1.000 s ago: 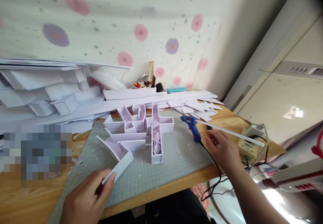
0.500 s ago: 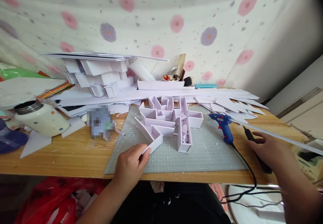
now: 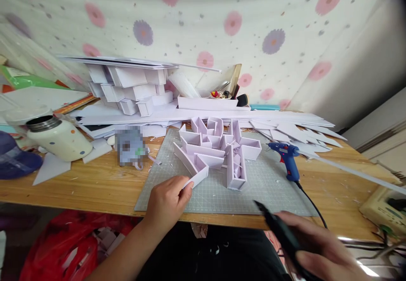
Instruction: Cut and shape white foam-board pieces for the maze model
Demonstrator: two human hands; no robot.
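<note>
Right hand [image 3: 320,247] sits nearest, off the table's front edge, its grip wrapped around a black pen-like tool [image 3: 279,230]. Left hand [image 3: 166,203] pinches the near end of the white foam-board model [image 3: 215,152] on the cutting mat [image 3: 272,192]. Blue glue gun [image 3: 287,160] lies toward the right edge.

Right hand [image 3: 320,247] has lifted the black tool [image 3: 282,234] off the tabletop, now past its front edge.

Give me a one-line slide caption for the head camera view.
Left hand steadies a white foam-board model on a cutting mat while the right hand holds a black pen-like tool; blue glue gun lies nearby.
</note>
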